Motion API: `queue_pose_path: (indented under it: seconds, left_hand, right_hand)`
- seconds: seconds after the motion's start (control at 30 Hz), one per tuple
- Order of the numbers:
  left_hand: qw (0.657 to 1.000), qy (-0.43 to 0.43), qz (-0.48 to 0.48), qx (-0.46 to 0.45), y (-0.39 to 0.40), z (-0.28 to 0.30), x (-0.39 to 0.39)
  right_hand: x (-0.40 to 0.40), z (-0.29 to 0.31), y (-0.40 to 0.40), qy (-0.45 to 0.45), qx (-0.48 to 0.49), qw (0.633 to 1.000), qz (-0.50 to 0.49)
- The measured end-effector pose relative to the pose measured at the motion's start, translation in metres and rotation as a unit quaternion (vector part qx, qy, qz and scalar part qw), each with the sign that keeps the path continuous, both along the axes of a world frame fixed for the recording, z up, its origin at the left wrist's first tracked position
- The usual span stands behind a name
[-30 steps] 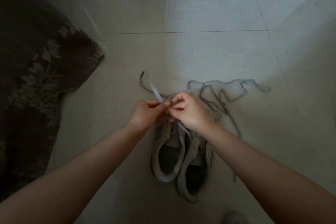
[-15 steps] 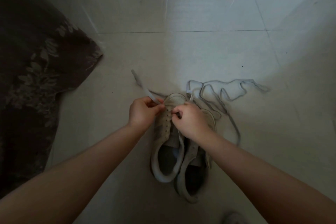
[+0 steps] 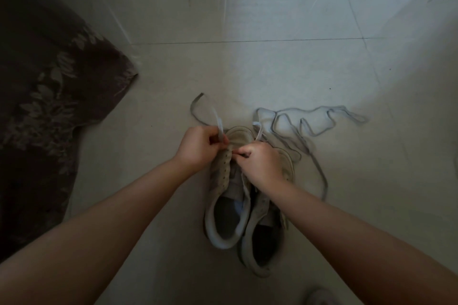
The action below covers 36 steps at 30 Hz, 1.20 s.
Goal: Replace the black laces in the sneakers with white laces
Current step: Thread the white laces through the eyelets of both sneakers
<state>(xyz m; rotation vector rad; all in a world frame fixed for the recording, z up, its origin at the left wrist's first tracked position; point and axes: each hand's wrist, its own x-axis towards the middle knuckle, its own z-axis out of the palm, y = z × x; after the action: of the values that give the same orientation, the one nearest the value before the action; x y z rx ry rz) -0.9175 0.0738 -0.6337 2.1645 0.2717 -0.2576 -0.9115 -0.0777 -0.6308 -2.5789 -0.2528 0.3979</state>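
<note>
Dim tiled floor (image 3: 272, 69). Left hand (image 3: 200, 146) pinches the white lace (image 3: 218, 121); right hand (image 3: 260, 163) pinches at the sneaker (image 3: 223, 181) eyelets (contents unclear). Advise even tension, lace flat.

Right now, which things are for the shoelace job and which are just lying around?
For the job:
left hand, pinching the white lace
right hand, pinching at the eyelets
left sneaker
right sneaker
loose lace on the floor

Just lying about:
dark flowered cloth
pale object at the bottom edge

I'm seeing bare floor (image 3: 285, 69) lying open ahead; a loose lace (image 3: 309, 121) is cluttering the right, patterned fabric (image 3: 49, 86) crowding the left.
</note>
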Motion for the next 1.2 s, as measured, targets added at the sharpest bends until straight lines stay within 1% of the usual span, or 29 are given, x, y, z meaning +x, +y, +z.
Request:
queue_pose_path:
  seconds: [0.13,0.2,0.3,0.37,0.43,0.5,0.57,0.63,0.7,0.77,0.83,1.0,1.1,1.2]
  left_hand:
    - [0.998,0.055,-0.017,-0.023,0.012,-0.004,0.009]
    - [0.996,0.070,-0.044,-0.036,0.018,-0.003,0.013]
    - [0.990,0.064,-0.117,-0.039,0.025,0.001,0.019]
    - [0.988,0.049,-0.138,-0.042,0.026,0.001,0.018]
    - [0.992,0.029,-0.119,-0.033,0.022,-0.004,0.012]
    - [0.997,0.008,-0.072,-0.026,0.017,-0.010,0.007]
    - [0.999,-0.002,-0.013,-0.046,0.015,-0.016,0.003]
    - [0.995,0.024,0.040,-0.094,0.014,-0.018,0.000]
    - [0.987,0.056,0.065,-0.136,0.013,-0.018,-0.001]
    - [0.980,0.084,0.070,-0.166,0.014,-0.017,0.001]
    - [0.977,0.105,0.052,-0.176,0.017,-0.014,0.006]
    - [0.983,0.116,-0.009,-0.145,0.021,-0.012,0.017]
    - [0.989,0.106,-0.045,-0.089,0.020,-0.013,0.023]
    - [0.994,0.085,-0.045,-0.058,0.017,-0.014,0.019]
  right_hand:
    - [-0.002,0.000,0.000,-0.008,0.040,0.999,0.000]
    - [-0.003,-0.002,0.002,-0.004,0.062,0.998,-0.013]
    - [-0.004,-0.005,0.002,0.000,0.072,0.997,-0.018]
    - [-0.003,-0.005,0.003,-0.003,0.066,0.998,-0.012]
    - [-0.003,-0.007,0.004,-0.016,0.068,0.997,-0.014]
    - [-0.003,-0.008,0.005,-0.017,0.069,0.997,-0.023]
    - [-0.004,-0.011,0.007,-0.021,0.068,0.997,-0.032]
    - [-0.005,-0.012,0.007,-0.028,0.064,0.997,-0.041]
    - [-0.006,-0.014,0.008,-0.033,0.061,0.997,-0.046]
    - [-0.004,-0.017,0.009,-0.035,0.059,0.996,-0.048]
    - [-0.001,-0.018,0.012,-0.036,0.060,0.996,-0.050]
    - [0.006,-0.014,0.011,-0.018,0.060,0.997,-0.044]
    - [0.010,-0.012,0.010,-0.011,0.018,1.000,-0.014]
    - [0.014,-0.011,0.014,0.011,-0.014,1.000,-0.006]
